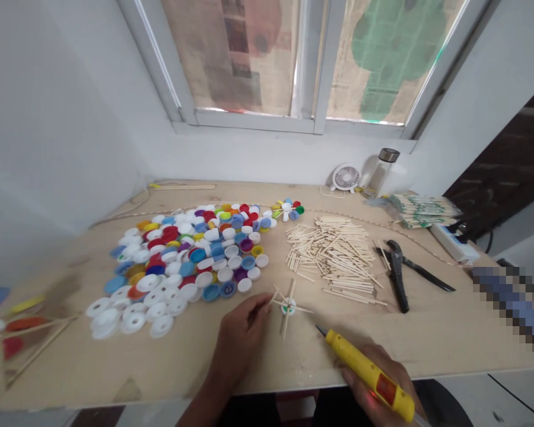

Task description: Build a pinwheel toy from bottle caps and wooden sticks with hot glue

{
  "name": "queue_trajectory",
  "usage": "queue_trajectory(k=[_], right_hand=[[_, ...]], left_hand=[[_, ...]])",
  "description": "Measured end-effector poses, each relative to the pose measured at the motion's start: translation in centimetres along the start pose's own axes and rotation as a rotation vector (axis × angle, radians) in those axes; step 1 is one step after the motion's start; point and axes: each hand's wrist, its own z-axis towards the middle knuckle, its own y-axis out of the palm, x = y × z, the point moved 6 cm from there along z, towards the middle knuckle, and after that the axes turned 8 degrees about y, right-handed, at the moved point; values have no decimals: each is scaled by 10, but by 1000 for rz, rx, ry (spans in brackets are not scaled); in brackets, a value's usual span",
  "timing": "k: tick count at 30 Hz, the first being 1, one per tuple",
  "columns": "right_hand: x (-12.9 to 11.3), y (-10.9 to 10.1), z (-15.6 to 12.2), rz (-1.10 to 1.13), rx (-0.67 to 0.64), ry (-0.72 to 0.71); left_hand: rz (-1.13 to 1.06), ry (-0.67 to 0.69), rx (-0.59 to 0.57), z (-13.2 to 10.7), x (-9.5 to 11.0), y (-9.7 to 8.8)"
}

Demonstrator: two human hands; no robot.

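Observation:
My left hand (240, 335) rests on the wooden table (427, 338), its fingertips pinched on one thin wooden stick of a small bottle cap with sticks radiating from it (288, 306). My right hand (382, 385) is closed round a yellow pen-shaped glue tool (365, 370), whose dark tip points up-left towards the cap and stops a little short of it. A big heap of coloured and white bottle caps (187, 261) lies to the left. A pile of short wooden sticks (333, 255) lies behind the cap.
Black pliers (398, 276) lie right of the sticks. A finished cap-and-stick wheel (287, 210), a small white fan (345, 177), a glass jar (380, 172), a bag of sticks (422, 210) and a power strip (454, 243) sit at the back. More stick pieces (31, 344) lie at far left.

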Motion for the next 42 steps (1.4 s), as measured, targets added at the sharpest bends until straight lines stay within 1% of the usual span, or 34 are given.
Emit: queue_trajectory(k=[3,7,10,12,15,22,29,32,37,42], right_hand=[[-1,2,1,2,-16,-22],[5,3,4,13,-8,-21],[8,5,5,-1,-14,-35],[10,5,5,-4,-14,-24],[12,7,5,24,-29,9],[17,8,3,81,-40,11],[15,9,3,98,-59,23],[6,6,4,90,-58,24],[-9,3,6,61,-101,21],[0,5,4,91,-74,51]], left_hand=[[107,91,22,-6,3,0],[321,342,74,-23,12,1],[446,497,94,-31,15,4],[498,568,98,-34,17,6],[545,632,105,-34,20,8],[638,729,129,-35,29,11],[664,721,69,-35,25,16],[681,723,50,-36,21,18],[706,717,49,-36,20,20],[745,753,39,-35,26,22]])
